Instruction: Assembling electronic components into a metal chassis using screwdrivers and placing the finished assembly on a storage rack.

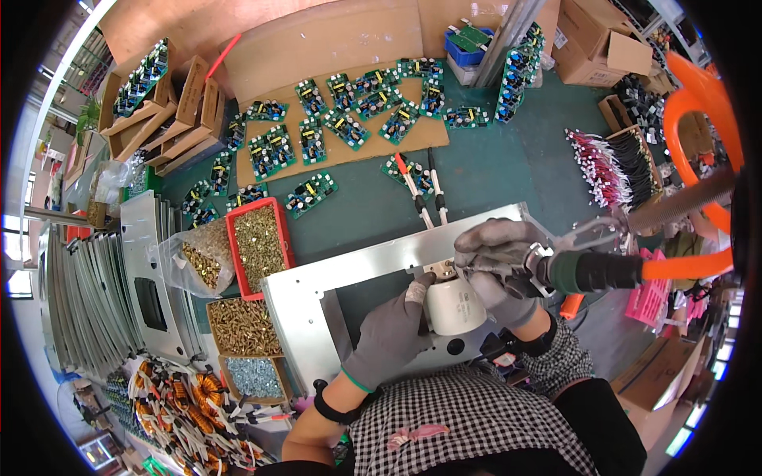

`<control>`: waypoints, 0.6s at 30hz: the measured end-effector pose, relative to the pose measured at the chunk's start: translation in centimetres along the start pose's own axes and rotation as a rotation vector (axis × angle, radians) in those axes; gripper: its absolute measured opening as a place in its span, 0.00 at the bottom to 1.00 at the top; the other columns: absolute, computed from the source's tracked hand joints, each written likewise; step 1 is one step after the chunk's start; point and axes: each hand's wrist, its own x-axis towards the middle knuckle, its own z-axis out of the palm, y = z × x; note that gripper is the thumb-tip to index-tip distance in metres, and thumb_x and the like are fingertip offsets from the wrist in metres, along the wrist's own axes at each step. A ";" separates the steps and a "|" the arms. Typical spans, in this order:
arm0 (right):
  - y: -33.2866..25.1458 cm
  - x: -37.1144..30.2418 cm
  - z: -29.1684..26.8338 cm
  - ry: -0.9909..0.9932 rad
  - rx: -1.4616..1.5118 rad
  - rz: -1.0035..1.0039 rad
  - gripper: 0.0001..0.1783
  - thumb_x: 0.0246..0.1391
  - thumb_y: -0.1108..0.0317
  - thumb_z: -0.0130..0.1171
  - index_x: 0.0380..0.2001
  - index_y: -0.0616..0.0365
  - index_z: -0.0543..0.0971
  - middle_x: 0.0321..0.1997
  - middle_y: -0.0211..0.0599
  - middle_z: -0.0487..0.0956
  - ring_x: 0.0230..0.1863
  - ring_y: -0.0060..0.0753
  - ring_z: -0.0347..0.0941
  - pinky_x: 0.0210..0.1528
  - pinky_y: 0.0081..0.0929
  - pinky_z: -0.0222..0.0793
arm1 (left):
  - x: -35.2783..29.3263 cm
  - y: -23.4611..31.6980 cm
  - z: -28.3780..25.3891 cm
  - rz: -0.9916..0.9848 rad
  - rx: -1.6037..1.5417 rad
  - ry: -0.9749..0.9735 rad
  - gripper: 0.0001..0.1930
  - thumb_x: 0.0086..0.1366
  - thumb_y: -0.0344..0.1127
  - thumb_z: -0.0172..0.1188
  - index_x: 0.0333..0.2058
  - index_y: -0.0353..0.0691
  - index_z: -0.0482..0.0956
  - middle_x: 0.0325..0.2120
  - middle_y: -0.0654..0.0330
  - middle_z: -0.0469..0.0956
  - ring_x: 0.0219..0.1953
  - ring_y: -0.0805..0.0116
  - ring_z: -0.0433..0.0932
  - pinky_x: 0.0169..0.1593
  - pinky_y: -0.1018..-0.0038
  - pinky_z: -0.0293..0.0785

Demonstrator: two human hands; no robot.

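A white cylindrical part [455, 308], with small metal terminals at its far end, lies tilted over the silver sheet-metal panel [305, 305]. My left hand [389, 337], in a grey glove, is closed against the cylinder's left side, its thumb near the terminals. My right hand [500, 252], also gloved, is wrapped round a silver air tool [541, 266] at the cylinder's far right. The tool's working tip is hidden by my fingers. A black coupling [599, 272] and an orange hose [686, 264] run from it to the right.
Left of the panel stand a red bin of small brass-coloured fasteners [292, 238], a box of screws [246, 329] and stacked metal panels [95, 293]. Circuit boards [345, 127] cover cardboard at the back. Two cable leads [421, 190] lie behind the panel. An orange coiled hose [679, 127] hangs right.
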 end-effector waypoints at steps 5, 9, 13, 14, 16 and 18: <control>-0.4 0.2 0.8 0.041 0.086 0.093 0.21 0.39 0.84 0.53 0.40 0.59 0.68 0.41 0.32 0.74 0.34 0.17 0.70 0.36 0.16 0.70 | 0.3 -0.6 -0.2 0.035 0.101 -0.016 0.46 0.39 0.41 0.72 0.57 0.37 0.58 0.30 0.51 0.76 0.33 0.52 0.77 0.35 0.64 0.73; -0.2 0.3 1.2 0.107 -0.091 0.064 0.19 0.37 0.84 0.54 0.37 0.58 0.70 0.36 0.33 0.76 0.35 0.19 0.72 0.37 0.18 0.70 | 0.4 -0.9 0.0 0.049 0.085 -0.022 0.46 0.40 0.44 0.72 0.57 0.36 0.58 0.30 0.51 0.76 0.34 0.52 0.78 0.35 0.65 0.73; -0.3 0.0 1.2 0.158 0.071 0.142 0.17 0.35 0.83 0.55 0.34 0.58 0.71 0.33 0.32 0.76 0.36 0.23 0.74 0.38 0.21 0.71 | 0.3 -1.1 0.4 0.132 0.142 0.065 0.46 0.40 0.45 0.72 0.56 0.35 0.59 0.29 0.53 0.77 0.33 0.53 0.78 0.35 0.65 0.74; -0.3 -0.1 1.3 0.172 0.089 0.166 0.17 0.34 0.82 0.55 0.33 0.57 0.71 0.33 0.32 0.75 0.36 0.23 0.74 0.37 0.22 0.71 | 0.3 -1.1 0.5 0.124 0.138 0.058 0.46 0.40 0.46 0.72 0.56 0.36 0.59 0.29 0.53 0.77 0.33 0.53 0.78 0.35 0.65 0.74; -0.2 0.0 1.0 0.146 0.053 0.089 0.17 0.34 0.82 0.55 0.33 0.57 0.71 0.32 0.32 0.75 0.35 0.23 0.73 0.37 0.22 0.71 | 0.3 -1.1 0.6 0.120 0.139 0.052 0.46 0.40 0.46 0.72 0.56 0.36 0.59 0.29 0.54 0.77 0.34 0.54 0.78 0.35 0.65 0.74; 0.0 0.0 1.0 0.131 0.032 0.062 0.16 0.35 0.80 0.57 0.33 0.57 0.71 0.32 0.32 0.75 0.33 0.22 0.72 0.36 0.23 0.70 | 0.2 -1.1 0.6 0.111 0.087 0.051 0.45 0.41 0.47 0.72 0.56 0.37 0.59 0.30 0.53 0.78 0.34 0.54 0.78 0.35 0.65 0.74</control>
